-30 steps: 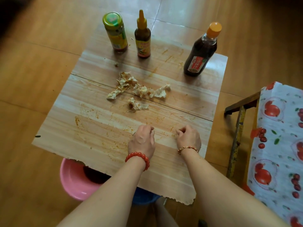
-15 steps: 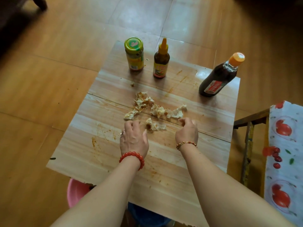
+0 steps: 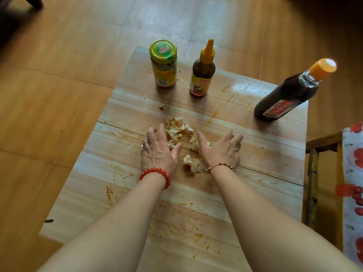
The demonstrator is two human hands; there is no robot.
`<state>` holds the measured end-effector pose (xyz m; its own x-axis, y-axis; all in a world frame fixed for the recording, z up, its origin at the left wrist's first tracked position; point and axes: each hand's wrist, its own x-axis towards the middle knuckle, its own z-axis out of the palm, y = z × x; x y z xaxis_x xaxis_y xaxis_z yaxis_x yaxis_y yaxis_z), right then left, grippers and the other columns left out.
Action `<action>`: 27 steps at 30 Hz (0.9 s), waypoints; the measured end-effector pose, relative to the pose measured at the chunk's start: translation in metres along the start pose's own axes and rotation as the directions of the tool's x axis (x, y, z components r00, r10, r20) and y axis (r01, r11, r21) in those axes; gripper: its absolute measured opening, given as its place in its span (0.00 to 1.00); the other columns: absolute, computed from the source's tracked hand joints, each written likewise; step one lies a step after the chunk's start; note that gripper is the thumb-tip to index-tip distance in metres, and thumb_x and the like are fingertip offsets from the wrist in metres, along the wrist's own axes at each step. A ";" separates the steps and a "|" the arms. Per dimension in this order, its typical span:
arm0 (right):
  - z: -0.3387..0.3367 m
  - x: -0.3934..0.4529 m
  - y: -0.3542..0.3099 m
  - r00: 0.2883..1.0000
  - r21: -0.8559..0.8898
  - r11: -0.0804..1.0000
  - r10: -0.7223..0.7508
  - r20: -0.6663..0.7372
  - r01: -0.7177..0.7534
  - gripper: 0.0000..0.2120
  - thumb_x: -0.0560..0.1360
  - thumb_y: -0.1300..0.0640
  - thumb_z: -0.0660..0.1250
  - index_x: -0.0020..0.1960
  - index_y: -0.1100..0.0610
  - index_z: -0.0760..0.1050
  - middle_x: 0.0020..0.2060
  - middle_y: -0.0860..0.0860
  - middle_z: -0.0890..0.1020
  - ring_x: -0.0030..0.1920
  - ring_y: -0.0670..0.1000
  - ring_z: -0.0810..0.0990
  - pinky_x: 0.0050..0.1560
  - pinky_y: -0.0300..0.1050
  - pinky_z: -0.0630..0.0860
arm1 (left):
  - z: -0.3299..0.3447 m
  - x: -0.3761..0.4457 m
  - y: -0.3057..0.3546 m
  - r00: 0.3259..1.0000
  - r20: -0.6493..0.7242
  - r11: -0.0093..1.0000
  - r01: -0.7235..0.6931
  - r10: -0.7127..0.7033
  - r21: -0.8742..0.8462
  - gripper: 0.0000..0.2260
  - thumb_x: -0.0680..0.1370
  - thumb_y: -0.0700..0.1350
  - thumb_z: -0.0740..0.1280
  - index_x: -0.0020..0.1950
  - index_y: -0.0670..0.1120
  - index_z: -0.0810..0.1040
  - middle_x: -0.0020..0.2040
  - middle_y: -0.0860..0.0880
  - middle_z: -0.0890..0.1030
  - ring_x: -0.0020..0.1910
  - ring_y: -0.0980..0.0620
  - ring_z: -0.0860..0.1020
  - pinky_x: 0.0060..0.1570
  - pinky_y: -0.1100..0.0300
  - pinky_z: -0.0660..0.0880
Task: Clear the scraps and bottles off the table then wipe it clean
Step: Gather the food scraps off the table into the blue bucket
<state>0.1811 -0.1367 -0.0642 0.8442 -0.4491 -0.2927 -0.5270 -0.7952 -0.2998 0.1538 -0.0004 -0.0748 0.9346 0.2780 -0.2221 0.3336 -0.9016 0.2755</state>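
Both my hands have moved forward from the near part of the surface (image 3: 125,195) to the scraps (image 3: 177,132) at its middle. A second ago the fingers of both were curled; now my left hand (image 3: 158,152) and right hand (image 3: 221,152) lie open, fingers spread, flanking the pile, thumbs angled inward. Neither grip has closed on anything; whether the fingertips touch the scraps I cannot tell. One loose scrap (image 3: 187,162) lies between my wrists. The pile looks more bunched than before. The green-lidded jar (image 3: 163,64), yellow-nozzle bottle (image 3: 202,73) and dark orange-capped bottle (image 3: 288,95) stand at the far edge, positions unchanged. Orange smears mark the surface.
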 end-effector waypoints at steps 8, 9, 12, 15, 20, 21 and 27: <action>0.015 -0.003 0.000 0.978 -0.152 0.966 -0.210 0.012 0.210 0.40 0.71 0.32 0.58 0.72 0.57 0.55 0.61 0.57 0.66 0.59 0.57 0.71 0.53 0.50 0.73 | 0.006 0.018 0.009 0.977 0.025 0.972 -0.213 0.212 0.097 0.34 0.76 0.58 0.59 0.77 0.54 0.46 0.74 0.47 0.54 0.69 0.43 0.62 0.65 0.49 0.66; 0.015 -0.003 0.002 0.975 -0.169 0.960 -0.222 0.019 0.222 0.38 0.73 0.34 0.59 0.72 0.57 0.55 0.62 0.57 0.65 0.59 0.57 0.70 0.52 0.50 0.73 | 0.006 0.020 0.010 0.974 0.024 0.969 -0.228 0.227 0.099 0.33 0.76 0.58 0.59 0.77 0.55 0.46 0.75 0.47 0.54 0.69 0.43 0.62 0.65 0.49 0.66; 0.016 -0.002 0.005 0.966 -0.178 0.950 -0.255 0.032 0.257 0.30 0.76 0.41 0.58 0.70 0.57 0.59 0.65 0.59 0.64 0.60 0.59 0.70 0.51 0.51 0.74 | 0.008 0.027 0.011 0.956 0.043 0.947 -0.292 0.289 0.135 0.31 0.77 0.59 0.56 0.76 0.58 0.47 0.75 0.47 0.56 0.68 0.43 0.63 0.64 0.49 0.67; 0.017 -0.001 0.007 0.949 -0.175 0.933 -0.309 0.056 0.314 0.20 0.79 0.47 0.57 0.66 0.56 0.63 0.63 0.58 0.65 0.59 0.59 0.71 0.49 0.52 0.75 | 0.008 0.031 0.015 0.937 0.085 0.917 -0.349 0.339 0.191 0.26 0.78 0.59 0.55 0.75 0.59 0.53 0.73 0.47 0.60 0.66 0.44 0.65 0.62 0.50 0.67; 0.013 0.001 0.010 0.922 -0.189 0.903 -0.365 0.130 0.385 0.15 0.78 0.65 0.53 0.64 0.57 0.64 0.59 0.58 0.67 0.56 0.58 0.72 0.48 0.51 0.75 | 0.010 0.030 0.019 0.940 0.068 0.934 -0.340 0.335 0.112 0.15 0.77 0.56 0.62 0.61 0.52 0.70 0.56 0.44 0.70 0.53 0.44 0.72 0.45 0.51 0.73; 0.013 0.000 0.011 0.919 -0.187 0.901 -0.371 0.135 0.391 0.15 0.78 0.67 0.52 0.63 0.58 0.64 0.59 0.58 0.68 0.56 0.58 0.72 0.50 0.50 0.74 | 0.010 0.029 0.018 0.938 0.060 0.933 -0.345 0.341 0.105 0.13 0.78 0.55 0.62 0.59 0.50 0.71 0.54 0.44 0.70 0.51 0.44 0.73 0.42 0.50 0.73; 0.000 0.000 0.021 0.941 -0.037 0.945 -0.319 0.114 0.325 0.12 0.78 0.68 0.53 0.60 0.60 0.66 0.58 0.57 0.67 0.49 0.57 0.76 0.39 0.45 0.68 | 0.003 0.014 0.016 0.956 0.017 0.955 -0.294 0.293 0.034 0.13 0.81 0.51 0.56 0.54 0.42 0.70 0.51 0.43 0.72 0.46 0.44 0.73 0.39 0.52 0.69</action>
<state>0.1698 -0.1528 -0.0707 0.9513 -0.1222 -0.2829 -0.2197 -0.9126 -0.3448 0.1715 -0.0122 -0.0764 0.9890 -0.0043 -0.1478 0.0402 -0.9541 0.2968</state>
